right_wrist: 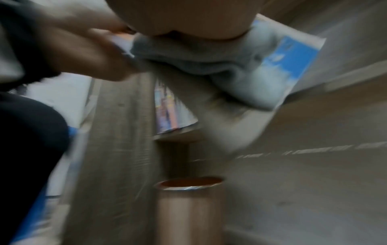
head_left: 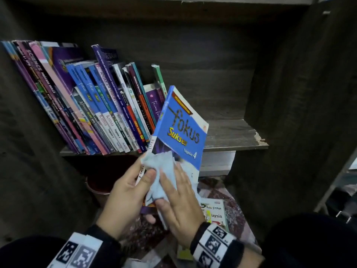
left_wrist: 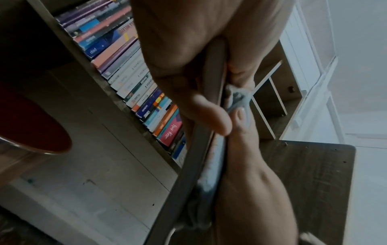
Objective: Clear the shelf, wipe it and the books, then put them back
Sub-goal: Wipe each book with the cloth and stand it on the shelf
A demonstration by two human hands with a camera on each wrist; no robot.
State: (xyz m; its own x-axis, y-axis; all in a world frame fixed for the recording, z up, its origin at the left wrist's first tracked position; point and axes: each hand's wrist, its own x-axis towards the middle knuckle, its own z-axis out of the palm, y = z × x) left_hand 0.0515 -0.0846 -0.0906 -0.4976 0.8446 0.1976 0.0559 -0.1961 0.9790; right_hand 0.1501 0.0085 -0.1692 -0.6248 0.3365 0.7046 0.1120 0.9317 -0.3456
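Both hands meet low in front of the shelf (head_left: 231, 136): left hand (head_left: 123, 194) grips the blue Fokus Sukses book (head_left: 181, 128) by its lower spine, right hand (head_left: 179, 202) presses the pale cloth (head_left: 162, 171) flat-fingered against its cover.

The blue book (head_left: 181, 124) reads "Fokus Sukses Tingkatan 4".

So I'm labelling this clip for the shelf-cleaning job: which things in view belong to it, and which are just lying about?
Part of the job:
- blue Fokus book, gripped by the left hand
- pale cloth, pressed on its cover by the right hand
- row of books leaning on the shelf
- STPM book on the floor, probably awaiting its turn

Lying about:
- red-lined bin below the shelf
- patterned rug
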